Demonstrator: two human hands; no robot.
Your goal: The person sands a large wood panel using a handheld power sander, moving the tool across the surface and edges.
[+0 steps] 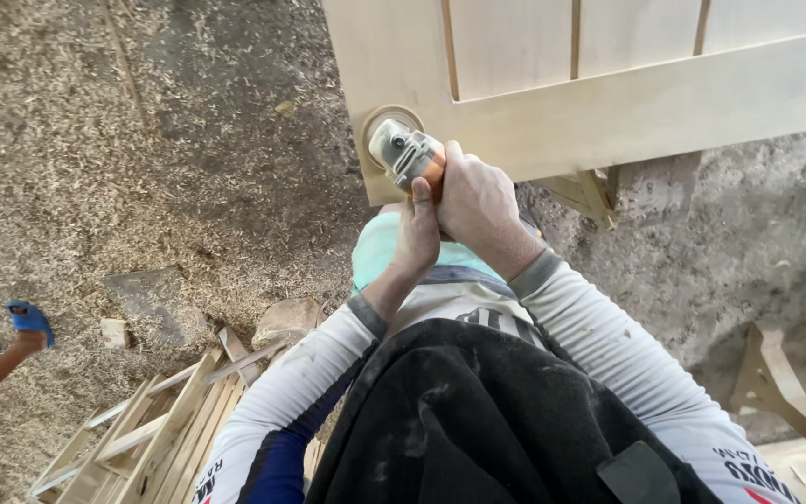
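Observation:
Both my hands grip an orange and silver angle grinder [407, 154]. My right hand [478, 198] wraps over its orange body from above, and my left hand [418, 233] holds it from below. The grinder's round sanding disc [381, 121] presses flat against the lower left corner of a pale wooden door panel [608, 103] that lies across the top of the view. I wear white long sleeves and a black cloth hangs in front of my chest.
Wood shavings cover the dirt floor [142, 159]. A stack of wooden frames [156, 434] lies at the lower left. Another person's feet in blue sandals [11, 322] show at the left edge. A curved wooden piece [785, 392] stands at the lower right.

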